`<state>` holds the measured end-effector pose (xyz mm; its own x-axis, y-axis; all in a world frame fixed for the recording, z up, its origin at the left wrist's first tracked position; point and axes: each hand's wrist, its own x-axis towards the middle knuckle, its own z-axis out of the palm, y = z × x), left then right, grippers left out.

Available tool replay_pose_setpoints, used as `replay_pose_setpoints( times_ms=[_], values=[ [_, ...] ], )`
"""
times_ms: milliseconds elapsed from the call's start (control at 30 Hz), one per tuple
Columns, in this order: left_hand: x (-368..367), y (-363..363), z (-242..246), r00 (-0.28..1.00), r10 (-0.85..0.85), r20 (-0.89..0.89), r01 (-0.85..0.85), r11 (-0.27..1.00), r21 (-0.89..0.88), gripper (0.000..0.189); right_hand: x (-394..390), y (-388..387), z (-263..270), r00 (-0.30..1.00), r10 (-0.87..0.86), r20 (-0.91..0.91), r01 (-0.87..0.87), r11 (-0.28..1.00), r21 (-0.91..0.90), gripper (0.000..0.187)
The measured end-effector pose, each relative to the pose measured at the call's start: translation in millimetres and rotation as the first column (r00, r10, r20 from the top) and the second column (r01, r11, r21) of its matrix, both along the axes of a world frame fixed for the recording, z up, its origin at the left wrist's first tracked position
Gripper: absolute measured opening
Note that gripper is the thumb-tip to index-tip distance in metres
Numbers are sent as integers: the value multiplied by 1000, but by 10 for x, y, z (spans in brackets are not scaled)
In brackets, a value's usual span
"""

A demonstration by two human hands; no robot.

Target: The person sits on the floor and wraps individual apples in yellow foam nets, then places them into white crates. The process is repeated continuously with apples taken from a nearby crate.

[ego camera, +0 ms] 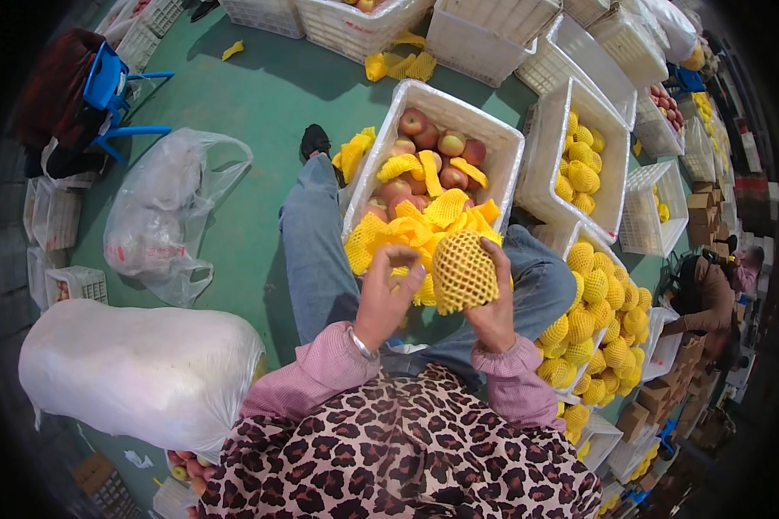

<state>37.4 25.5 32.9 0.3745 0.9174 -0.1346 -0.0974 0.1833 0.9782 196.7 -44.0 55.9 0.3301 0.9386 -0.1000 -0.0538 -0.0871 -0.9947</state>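
My right hand [496, 298] is closed around an apple in a yellow foam net sleeve [465, 271], held up above my lap. To its left, my left hand [389, 295] has its thumb and forefinger bent towards each other, apart from the sleeved apple; whether anything thin is between them I cannot tell. Just beyond both hands stands a white plastic crate [516, 165] with a lining at its rim. Bare red apples [426, 137] lie in its far part, with a few yellow sleeves over them. Loose foam net sleeves [370, 241] are heaped at its near end.
At my right, sleeved apples [581, 324] fill crates, and another white crate [558, 185] holds more. A clear plastic bag [159, 207] and a large white sack [136, 373] lie on the green floor at left. People sit near a blue chair [104, 81] and at far right.
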Motion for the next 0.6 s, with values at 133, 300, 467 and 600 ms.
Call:
replay_pose_setpoints(
  times_ms=[133,300,467,600],
  values=[
    [148,35,-59,915,142,378,161,730,-664,53,-227,66,-94,929,142,341,-171,984,57,85],
    [-241,283,-537,784,347,514,328,472,-818,58,420,497,-164,830,479,285,-455,878,-151,58],
    [-365,271,-821,834,323,447,372,270,-888,71,1513,1394,-1890,774,111,623,11,982,-189,32],
    [-405,325,-844,783,445,435,427,124,-896,77,1672,2006,-2691,487,221,845,169,925,-340,32]
  ],
)
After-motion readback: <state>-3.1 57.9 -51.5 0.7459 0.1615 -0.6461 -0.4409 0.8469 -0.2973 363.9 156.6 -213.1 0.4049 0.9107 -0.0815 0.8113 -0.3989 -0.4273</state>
